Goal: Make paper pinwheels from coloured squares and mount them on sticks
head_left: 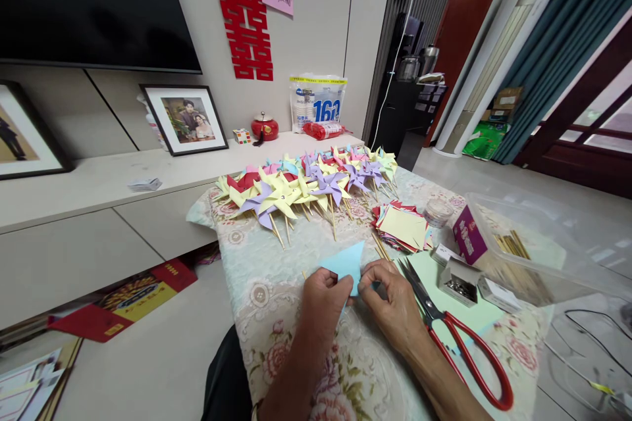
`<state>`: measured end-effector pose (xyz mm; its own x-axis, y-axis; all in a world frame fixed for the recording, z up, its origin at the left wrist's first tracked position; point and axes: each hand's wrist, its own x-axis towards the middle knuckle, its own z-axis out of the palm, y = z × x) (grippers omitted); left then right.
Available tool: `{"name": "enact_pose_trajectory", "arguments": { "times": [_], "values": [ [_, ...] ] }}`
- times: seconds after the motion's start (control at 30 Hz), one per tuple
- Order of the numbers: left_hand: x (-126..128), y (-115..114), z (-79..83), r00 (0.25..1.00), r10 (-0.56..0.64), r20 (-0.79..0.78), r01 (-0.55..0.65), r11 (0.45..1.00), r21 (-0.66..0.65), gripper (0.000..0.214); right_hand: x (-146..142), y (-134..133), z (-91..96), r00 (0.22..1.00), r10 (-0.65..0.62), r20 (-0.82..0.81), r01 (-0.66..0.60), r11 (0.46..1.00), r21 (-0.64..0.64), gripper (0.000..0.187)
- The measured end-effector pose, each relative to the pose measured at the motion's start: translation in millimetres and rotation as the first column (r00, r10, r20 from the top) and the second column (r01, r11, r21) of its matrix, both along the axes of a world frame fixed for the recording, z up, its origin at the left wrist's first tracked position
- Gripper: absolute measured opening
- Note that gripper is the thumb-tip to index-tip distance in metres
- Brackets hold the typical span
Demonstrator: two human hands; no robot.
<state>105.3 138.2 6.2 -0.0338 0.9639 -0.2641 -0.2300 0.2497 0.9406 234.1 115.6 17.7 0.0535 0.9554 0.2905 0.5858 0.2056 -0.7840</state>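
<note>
Pinching a light-blue paper (348, 263) between both hands: gripping its lower left edge with the left hand (323, 299), thumb and fingers clenched on it, and grasping its lower right edge with the right hand (395, 302), fingertips pressing on the sheet. Holding the paper just over the floral tablecloth (276, 256), its pointed tip rising beyond the grip. Working with red-handled scissors (444, 325) lying just right of the grip, wooden sticks (380, 248) and a stack of paper squares (402, 227) just beyond it, and rows of pinwheels (306, 187) farther beyond.
</note>
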Motion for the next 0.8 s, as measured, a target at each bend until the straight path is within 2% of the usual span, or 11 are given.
{"name": "enact_pose_trajectory", "arguments": {
  "times": [0.3,0.43,0.53,0.63,0.7,0.8],
  "values": [
    [-1,-2,4.7,0.998,-0.009,-0.059,0.008,1.0,-0.021,0.011,1,-1,0.1,0.999,0.02,-0.039,-0.018,0.999,0.039,0.013],
    [-4,-4,11.8,0.998,-0.044,-0.039,0.042,0.998,-0.038,0.008,12,1,-4.7,0.983,-0.077,-0.168,0.095,0.99,0.105,0.014],
    [-9,-5,16.2,0.991,-0.131,0.013,0.132,0.989,-0.061,0.009,21,5,-9.2,0.898,-0.098,-0.429,0.113,0.994,0.011,0.04],
    [-19,-3,22.5,0.955,-0.295,0.019,0.296,0.954,-0.039,0.007,25,9,-6.9,0.739,-0.057,-0.671,0.003,0.997,-0.082,0.059],
    [-29,-1,29.0,0.922,-0.385,-0.045,0.384,0.923,-0.035,0.006,24,9,-1.2,0.665,-0.027,-0.746,-0.107,0.986,-0.131,0.064],
    [-42,6,38.8,0.858,-0.481,-0.182,0.476,0.877,-0.071,0.003,23,6,7.6,0.617,0.019,-0.787,-0.271,0.944,-0.19,0.067]
  ]
}}
